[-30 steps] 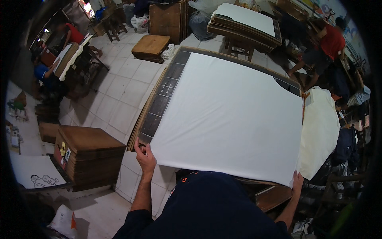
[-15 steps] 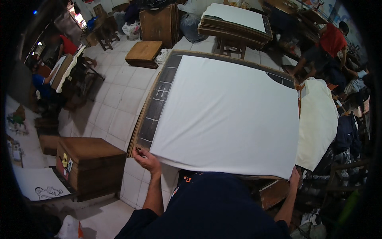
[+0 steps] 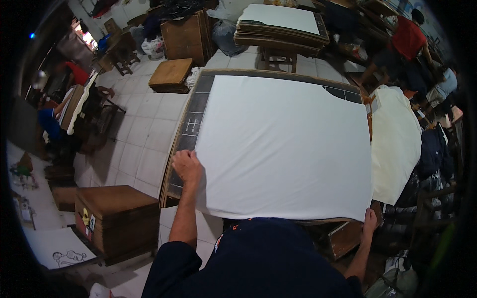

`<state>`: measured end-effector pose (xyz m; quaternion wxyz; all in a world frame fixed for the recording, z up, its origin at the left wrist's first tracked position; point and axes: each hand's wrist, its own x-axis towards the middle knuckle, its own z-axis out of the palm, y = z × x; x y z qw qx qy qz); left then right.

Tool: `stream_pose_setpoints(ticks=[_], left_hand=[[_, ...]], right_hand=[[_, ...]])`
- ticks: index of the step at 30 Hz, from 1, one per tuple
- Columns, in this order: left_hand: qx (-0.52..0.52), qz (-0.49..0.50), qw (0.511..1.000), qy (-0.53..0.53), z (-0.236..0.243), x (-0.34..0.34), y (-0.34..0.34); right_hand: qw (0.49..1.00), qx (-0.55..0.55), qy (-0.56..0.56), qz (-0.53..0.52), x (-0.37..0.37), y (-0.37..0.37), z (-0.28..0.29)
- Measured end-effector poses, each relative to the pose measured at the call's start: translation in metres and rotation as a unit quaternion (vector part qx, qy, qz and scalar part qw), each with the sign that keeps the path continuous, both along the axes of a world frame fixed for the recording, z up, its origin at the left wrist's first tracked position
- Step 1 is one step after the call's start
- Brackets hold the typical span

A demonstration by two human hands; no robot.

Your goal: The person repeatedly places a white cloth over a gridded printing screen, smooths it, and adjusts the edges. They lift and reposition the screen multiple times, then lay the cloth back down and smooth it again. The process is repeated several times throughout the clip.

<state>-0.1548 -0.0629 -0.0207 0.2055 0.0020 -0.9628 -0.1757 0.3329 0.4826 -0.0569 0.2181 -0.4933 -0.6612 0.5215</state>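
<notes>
A white cloth panel point(image 3: 283, 149), curved at its far right, covers most of a dark board point(image 3: 196, 107) marked with pale lines. Faint diagonal creases cross the cloth. My left hand point(image 3: 188, 165) is closed at the cloth's left edge, above the board's dark margin; its fingertips seem to pinch that edge, though they are partly hidden. At the near right corner my right hand point(image 3: 368, 222) grips the cloth between thumb and fingers. The cloth's near edge hangs slightly over the board in front of my body.
Cream fabric point(image 3: 395, 144) lies right of the board. A stack of boards point(image 3: 119, 213) stands at lower left, beside a printed white sheet point(image 3: 62, 248). Further boards point(image 3: 280, 39) rest on a stand at the back. People work at far left and far right point(image 3: 408, 37).
My left hand has moved from the near left corner up along the cloth's left edge, and its fingers have closed. My right hand keeps its place at the near right corner.
</notes>
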Motion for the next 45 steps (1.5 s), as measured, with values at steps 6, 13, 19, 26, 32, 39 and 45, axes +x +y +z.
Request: stream_pose_setpoints(ticks=[6, 13, 19, 26, 32, 39, 45], left_hand=[[-0.002, 0.069, 0.997, -0.022, 0.002, -0.002, -0.017], [-0.001, 0.008, 1.000, -0.011, 0.009, -0.004, 0.009], [-0.043, 0.026, 0.999, -0.010, 0.005, -0.012, 0.014], [-0.008, -0.069, 0.998, 0.002, 0.023, -0.039, 0.041], [-0.067, -0.267, 0.961, 0.013, 0.016, -0.116, 0.119], [-0.104, -0.275, 0.956, -0.020, 0.014, -0.236, 0.161], [-0.198, -0.137, 0.970, -0.032, 0.008, -0.243, 0.179]], right_hand=[[0.999, 0.016, -0.051, -0.009, -0.003, -0.007, 0.001], [0.993, -0.112, -0.034, -0.010, -0.007, -0.005, 0.009], [0.990, -0.129, -0.064, 0.014, 0.014, 0.005, 0.021], [0.944, 0.268, -0.174, -0.082, -0.138, 0.024, 0.066], [0.736, 0.438, -0.022, 0.516, -0.425, -0.157, 0.077], [0.650, 0.515, -0.039, 0.557, -0.623, -0.210, 0.076], [0.661, 0.542, -0.028, 0.518, -0.638, -0.189, 0.060]])
